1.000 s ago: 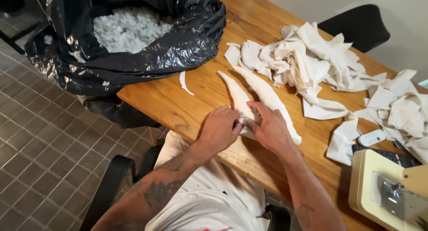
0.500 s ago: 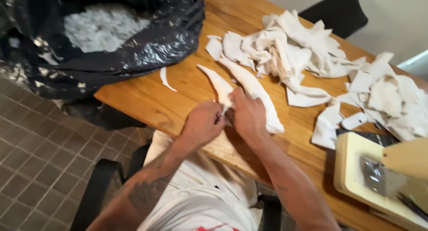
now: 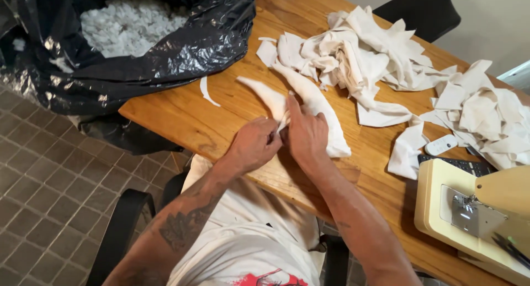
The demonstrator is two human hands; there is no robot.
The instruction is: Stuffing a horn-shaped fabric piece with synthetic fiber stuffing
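Now the left hand (image 3: 251, 148) pinches the near edge of a long white cloth piece (image 3: 309, 107) that lies on the wooden bench (image 3: 182, 118). Its fingers are curled tight on the cloth. The right hand (image 3: 306, 134) lies flat on the same cloth, fingers pressed together and pointing away. Both hands touch each other at the cloth. Just behind it sits a big pile of white scraps (image 3: 359, 54). A thin white strip (image 3: 207, 93) lies alone to the left. A black bag (image 3: 138, 43) full of white fluff hangs over the bench's left end. A cream sewing machine (image 3: 475, 214) stands at the right, near a small white remote (image 3: 440, 145).
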